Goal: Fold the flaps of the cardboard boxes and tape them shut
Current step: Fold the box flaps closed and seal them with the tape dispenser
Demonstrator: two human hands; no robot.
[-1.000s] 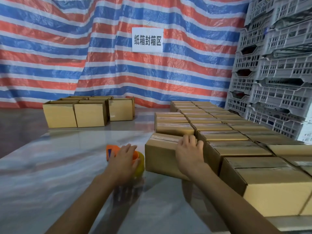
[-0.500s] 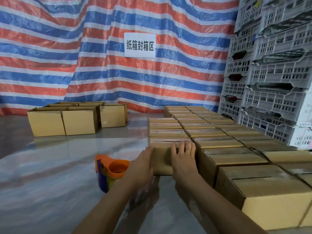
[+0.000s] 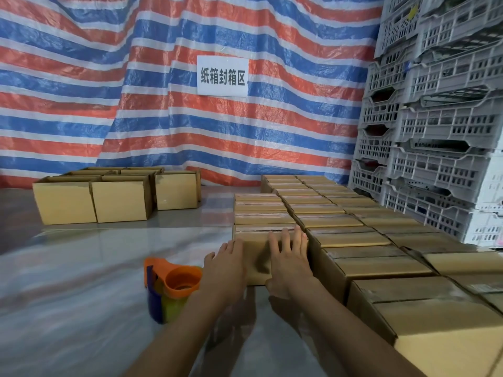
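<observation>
A closed cardboard box (image 3: 257, 257) stands at the near end of a row of sealed boxes (image 3: 261, 210) on a glossy table (image 3: 81, 268). My left hand (image 3: 224, 270) presses flat against its near left side, fingers straight. My right hand (image 3: 290, 261) lies flat on its near face, with the fingertips over the top edge. An orange tape dispenser (image 3: 170, 289) with a yellow-green roll stands on the table just left of my left wrist, and neither hand holds it.
More sealed boxes (image 3: 353, 238) fill the right half of the table up to the near right corner. Open-topped boxes (image 3: 92, 197) stand at the far left. Grey plastic crates (image 3: 435, 118) are stacked at the right. A striped tarp (image 3: 136, 91) with a white sign (image 3: 222, 75) hangs behind.
My left hand left the tape dispenser and went to the box's left side. With both hands on it, the box turned square and slid back into line with the row.
</observation>
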